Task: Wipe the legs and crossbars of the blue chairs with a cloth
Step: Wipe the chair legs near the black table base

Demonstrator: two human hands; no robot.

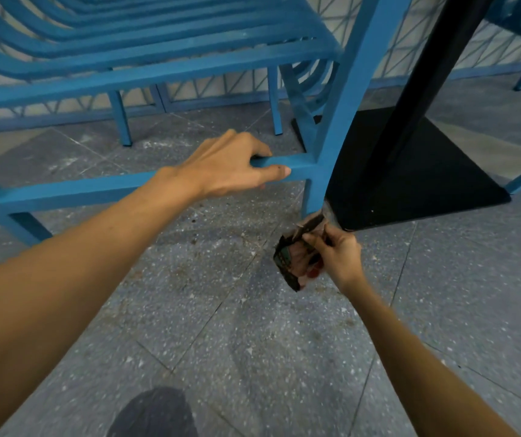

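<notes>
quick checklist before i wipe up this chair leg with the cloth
1. Cloth in hand: ok. The right hand pinches the dark patterned cloth.
2. Cloth on the leg: ok. Its top edge meets the foot of the blue chair leg.
3. Chair steadied: ok. The left hand grips the lower crossbar.
4. Room beside the leg: not ok. The black table base sits tight against the leg on its right.
5. Cloth wrapped around the leg: cannot tell, too blurred.
6. Floor around the foot: not ok, brown grit lies there.
</notes>
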